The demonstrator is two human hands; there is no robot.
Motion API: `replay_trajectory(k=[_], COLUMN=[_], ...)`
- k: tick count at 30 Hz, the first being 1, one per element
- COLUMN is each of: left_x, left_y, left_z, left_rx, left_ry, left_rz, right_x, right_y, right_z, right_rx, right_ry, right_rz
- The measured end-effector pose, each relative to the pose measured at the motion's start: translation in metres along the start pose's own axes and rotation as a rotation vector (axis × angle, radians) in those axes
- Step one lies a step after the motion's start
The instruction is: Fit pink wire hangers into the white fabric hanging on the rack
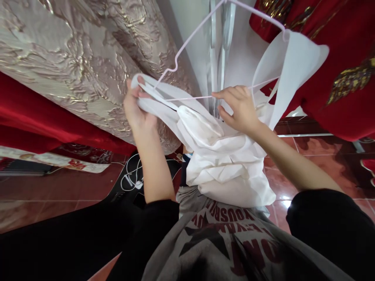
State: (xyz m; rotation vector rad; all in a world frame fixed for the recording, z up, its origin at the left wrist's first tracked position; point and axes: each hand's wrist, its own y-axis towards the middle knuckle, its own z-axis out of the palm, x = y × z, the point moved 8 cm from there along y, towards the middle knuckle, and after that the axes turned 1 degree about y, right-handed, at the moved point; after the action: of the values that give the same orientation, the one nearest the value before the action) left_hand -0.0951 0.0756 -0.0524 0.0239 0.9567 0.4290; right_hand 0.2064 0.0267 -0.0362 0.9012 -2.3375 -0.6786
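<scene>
A white garment (225, 168) with sheer, wide shoulder parts hangs from a thin pink clothes hanger (193, 37), its lower folds bunched against my body. At the garment's left shoulder, my left hand (140, 107) is closed, pinching the sheer fabric near the hanger's end; some of its fingers are behind the cloth. My right hand (238, 107) is in front of the hanger's lower bar, with the index fingertip at the bar and the thumb apart from it. The garment's right sheer part (293, 66) drapes over the hanger's other end.
Shiny embossed beige fabric (73, 58) hangs at the left, above red cloth (52, 117). Red garments with gold sequins (351, 82) hang at the right. White metal poles (218, 50) stand ahead. White cables (131, 175) lie on a black surface over the red tiled floor (316, 148).
</scene>
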Motion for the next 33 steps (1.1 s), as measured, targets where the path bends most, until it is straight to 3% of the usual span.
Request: replay_trajectory(k=[3,6,10,13,15,17,19,20,23,26,30,33], left_x=[0.046,0.076,0.067,0.048,0.042,0.041,0.041,0.042,0.045,0.046,0.043,0.043], left_y=[-0.023,-0.053,-0.08,-0.088,-0.088,-0.088,-0.089,-0.09,-0.098,-0.108,-0.117,-0.119], left_z=[-0.015,0.011,0.06,0.081,0.085,0.083,0.082,0.082,0.085,0.091,0.094,0.095], left_rx=[-0.127,-0.044,0.098,0.153,0.179,0.19,0.197,0.197,0.165,0.15,0.151,0.167], left_ry=[-0.084,-0.073,-0.003,0.02,0.026,0.032,0.016,0.004,-0.012,-0.016,-0.025,-0.035], left_rz=[-0.083,-0.154,-0.064,0.067,0.112,0.132,0.148,0.149,0.13,0.102,0.113,0.103], right_x=[0.007,0.013,0.017,0.026,0.028,0.016,-0.015,-0.037,-0.094,-0.099,-0.072,-0.063], right_y=[0.0,0.0,0.002,0.003,-0.004,-0.028,-0.066,-0.083,-0.102,-0.095,-0.069,-0.058], right_z=[0.004,0.008,0.008,-0.006,-0.036,-0.079,-0.105,-0.106,-0.069,-0.047,-0.061,-0.081], right_rx=[0.011,0.006,0.004,0.002,-0.183,-0.582,-0.916,-0.976,-0.765,-0.606,-0.647,-0.73], right_ry=[0.005,0.009,0.023,0.065,0.062,0.018,0.054,0.137,0.556,0.621,0.388,0.3], right_rz=[-0.032,-0.057,-0.041,-0.058,-0.05,0.039,0.242,0.381,0.71,0.741,0.627,0.627])
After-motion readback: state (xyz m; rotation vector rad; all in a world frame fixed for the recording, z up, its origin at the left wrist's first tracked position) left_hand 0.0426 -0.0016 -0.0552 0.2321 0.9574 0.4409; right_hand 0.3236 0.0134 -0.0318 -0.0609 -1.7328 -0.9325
